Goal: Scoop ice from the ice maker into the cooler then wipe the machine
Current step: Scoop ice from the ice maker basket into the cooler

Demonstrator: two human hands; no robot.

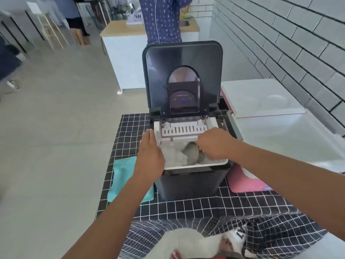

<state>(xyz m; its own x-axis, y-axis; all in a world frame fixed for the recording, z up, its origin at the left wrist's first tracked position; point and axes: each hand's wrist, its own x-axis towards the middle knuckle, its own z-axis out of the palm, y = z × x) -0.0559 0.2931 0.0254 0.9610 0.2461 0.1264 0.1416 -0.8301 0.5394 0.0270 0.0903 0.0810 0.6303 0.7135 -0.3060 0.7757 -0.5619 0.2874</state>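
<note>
The black ice maker point(188, 184) stands on a black grid-pattern cloth with its lid point(182, 58) raised upright. Its white bin holds a pile of ice point(175, 156). My right hand point(214, 143) reaches into the bin from the right, fingers closed on a grey scoop point(191, 153) that lies in the ice. My left hand point(150, 152) rests flat on the machine's left edge, fingers straight. The pink cooler point(244, 181) sits right beside the machine, and its white lid point(261, 99) stands open behind it.
A teal cloth point(123, 176) lies on the grid cloth point(205, 204) left of the machine. A white chest surface point(291, 139) and a tiled wall point(289, 40) are on the right. A person in a patterned blue garment point(162, 17) stands behind at a counter. Open floor lies left.
</note>
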